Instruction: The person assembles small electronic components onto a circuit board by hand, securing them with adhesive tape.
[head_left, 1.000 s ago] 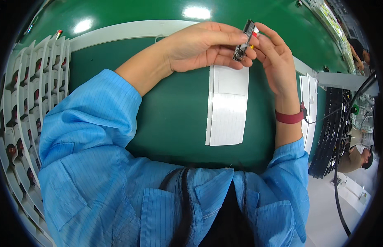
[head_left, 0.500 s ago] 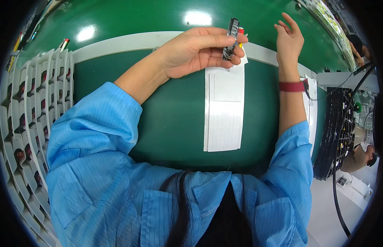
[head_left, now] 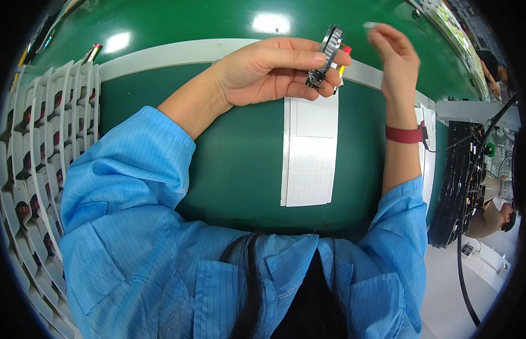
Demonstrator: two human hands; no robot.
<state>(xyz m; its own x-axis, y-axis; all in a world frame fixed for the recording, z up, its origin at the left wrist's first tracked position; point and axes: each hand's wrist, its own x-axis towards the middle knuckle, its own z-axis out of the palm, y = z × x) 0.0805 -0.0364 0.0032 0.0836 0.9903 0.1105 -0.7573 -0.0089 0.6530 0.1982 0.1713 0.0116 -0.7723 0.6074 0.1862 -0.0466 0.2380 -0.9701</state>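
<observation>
My left hand (head_left: 274, 70), closed, grips a small black-and-silver electronic part (head_left: 329, 48) between thumb and fingers, tilted up to the right above the far edge of the mat. Behind its fingertips a red and yellow piece (head_left: 346, 51) shows in part; what it belongs to is hidden. To the right, my right hand (head_left: 400, 62) is raised with its fingers bent toward the thumb. A small pale bit (head_left: 371, 25) shows at its fingertips, too blurred to name. White paper sheets (head_left: 311, 158) lie under the left hand on the dark green mat (head_left: 235, 164).
Stacked pale trays (head_left: 42, 147) with small dark and red parts stand at the left. Black stacked trays (head_left: 452, 186) are on the right, with a black cable (head_left: 461, 265) hanging beside them. A white strip (head_left: 161, 53) borders the mat; green surface (head_left: 206, 22) lies beyond.
The part in my left hand has tilted and shifted slightly right. My right hand's fingers have drawn together and bent leftward, and a pale bit shows at their tips.
</observation>
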